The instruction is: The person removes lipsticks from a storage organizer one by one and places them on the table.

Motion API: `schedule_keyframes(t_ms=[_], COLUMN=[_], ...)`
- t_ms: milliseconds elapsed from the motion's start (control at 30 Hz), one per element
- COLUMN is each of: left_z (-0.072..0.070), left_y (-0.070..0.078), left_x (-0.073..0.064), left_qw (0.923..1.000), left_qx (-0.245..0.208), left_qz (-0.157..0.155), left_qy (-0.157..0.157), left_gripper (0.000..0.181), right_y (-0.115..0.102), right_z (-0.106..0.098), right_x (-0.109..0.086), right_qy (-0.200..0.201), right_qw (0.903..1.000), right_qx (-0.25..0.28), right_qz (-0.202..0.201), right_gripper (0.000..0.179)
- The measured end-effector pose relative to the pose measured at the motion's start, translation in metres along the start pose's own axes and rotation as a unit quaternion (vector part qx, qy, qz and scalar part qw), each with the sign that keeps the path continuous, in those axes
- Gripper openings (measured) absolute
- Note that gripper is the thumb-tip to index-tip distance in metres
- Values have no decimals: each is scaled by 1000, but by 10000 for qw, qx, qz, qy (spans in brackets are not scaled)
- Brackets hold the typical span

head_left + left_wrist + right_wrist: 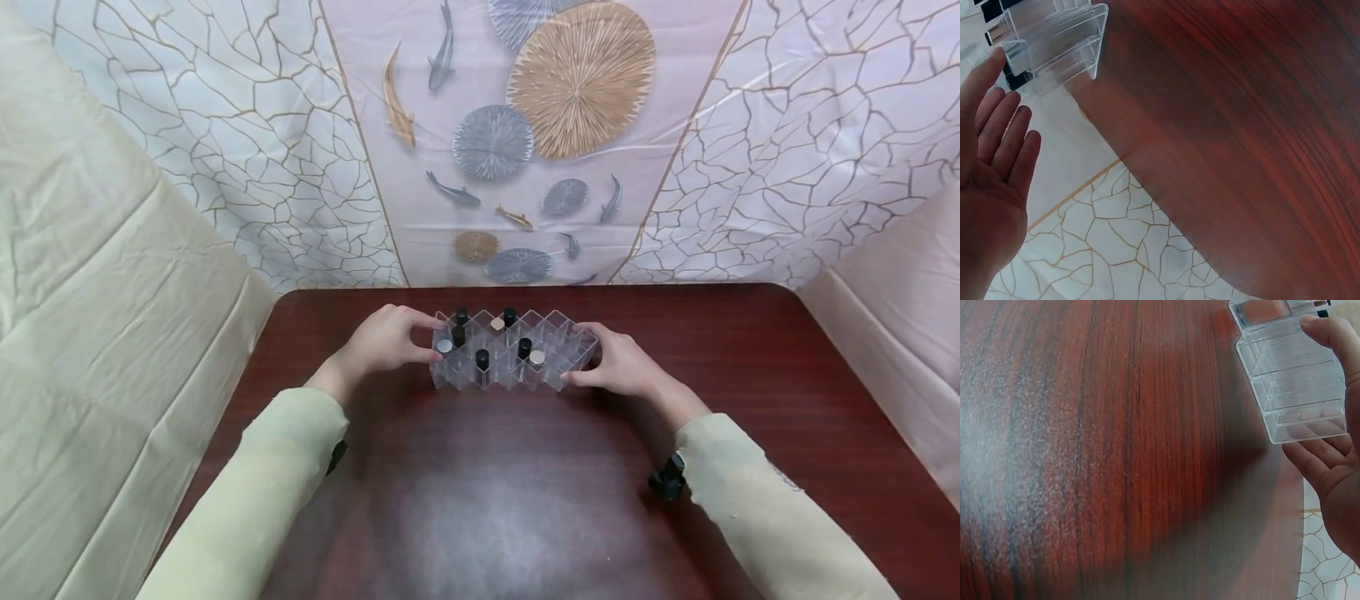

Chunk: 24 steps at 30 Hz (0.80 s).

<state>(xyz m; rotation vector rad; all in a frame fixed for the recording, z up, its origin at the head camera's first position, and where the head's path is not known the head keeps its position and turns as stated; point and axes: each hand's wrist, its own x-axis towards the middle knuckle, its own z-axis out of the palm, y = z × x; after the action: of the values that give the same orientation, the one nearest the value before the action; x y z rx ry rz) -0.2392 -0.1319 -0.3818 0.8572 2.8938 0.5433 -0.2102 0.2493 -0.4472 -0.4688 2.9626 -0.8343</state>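
As left grip (381, 339) and right grip (621, 362), spread, clasp its ends, clear zigzag rack (504, 363), black-capped bottles (482, 361) inside

There on one table (480, 475) I count one clear organizer (498, 377), five black caps (482, 359), three pale caps (537, 357), one left hand (381, 337) and one right hand (624, 363), with two sleeves (765, 500) and, hanging behind, two gold discs (581, 79), four grey discs (492, 142) and two gold fish (398, 96).
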Motion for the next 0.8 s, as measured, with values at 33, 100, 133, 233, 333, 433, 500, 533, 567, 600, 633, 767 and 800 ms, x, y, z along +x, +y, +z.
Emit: schedule_keyframes(t_ms=[33,100,133,233,333,433,500,533,567,600,633,767,800], left_z=[1,4,6,10,13,16,17,17,17,17,18,19,19], left_y=[-1,-2,-2,-3,-4,-4,-4,-4,-4,-4,-4,-3,-3], left_x=[0,1,1,2,2,3,3,4,4,4,5,6,6], left_qw=[10000,9999,9999,9997,9995,9992,9988,9987,9985,9984,9984,9985,9985], left_qx=[-17,-40,-41,-69,-46,-16,0,6,4,-11,-16,-76,-88], left_qz=[-12,-16,-32,8,8,-4,32,63,95,124,141,155,154], left_qy=[30,92,127,220,308,407,479,507,530,544,547,521,510], left_gripper=[49,46,45,41,39,37,35,34,33,32,31,29,29], right_y=[0,0,0,0,-1,-1,-1,-1,-1,-1,0,1,1], right_z=[0,0,0,0,0,0,0,0,0,-1,0,0,-1], right_x=[0,0,0,0,0,0,0,0,0,0,0,1,1], right_qy=[-5,-15,-20,-14,6,7,0,-5,-6,-6,-9,10,9], right_qw=[10000,10000,10000,10000,10000,10000,10000,10000,10000,10000,10000,10000,10000], right_qx=[6,22,35,52,66,63,56,47,34,38,37,31,34], right_qz=[2,13,20,39,33,20,25,18,22,31,25,7,1], right_gripper=[94,95,95,95,94,94,93,93,93,92,92,92,92])
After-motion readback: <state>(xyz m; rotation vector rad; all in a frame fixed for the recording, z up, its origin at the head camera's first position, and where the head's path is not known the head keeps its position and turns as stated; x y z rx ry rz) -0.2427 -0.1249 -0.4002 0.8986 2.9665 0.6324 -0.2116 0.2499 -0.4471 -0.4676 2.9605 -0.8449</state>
